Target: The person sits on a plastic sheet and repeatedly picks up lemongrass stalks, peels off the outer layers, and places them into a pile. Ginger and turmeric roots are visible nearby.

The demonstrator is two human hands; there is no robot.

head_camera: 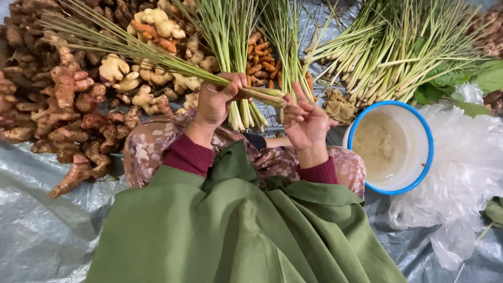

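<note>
Leftmost, well out from the grip, a heap of brownish-red galangal roots (pixel 57 110) lies on the grey plastic sheet (pixel 36 230), with paler ginger pieces (pixel 152 78) between that heap and the grip. Next comes the left hand (pixel 216 99), closed in a fist around a lemongrass bundle (pixel 157 55); the long green blades run up and away to the left of the grip, while the pale cut ends stick out just to its right. Behind the grip, more lemongrass stalks (pixel 230 36) stand upright, and small orange turmeric pieces (pixel 261 63) show between them. Just right of the cut ends, the right hand (pixel 305 121) is spread open with palm turned up, its fingertips (pixel 289 102) touching or almost touching the stalk ends and holding nothing firmly. Farther right of the grip lie another pile of lemongrass (pixel 398 47), then a white bowl with a blue rim (pixel 427 137), then a crumpled clear plastic bag (pixel 461 173)
</note>
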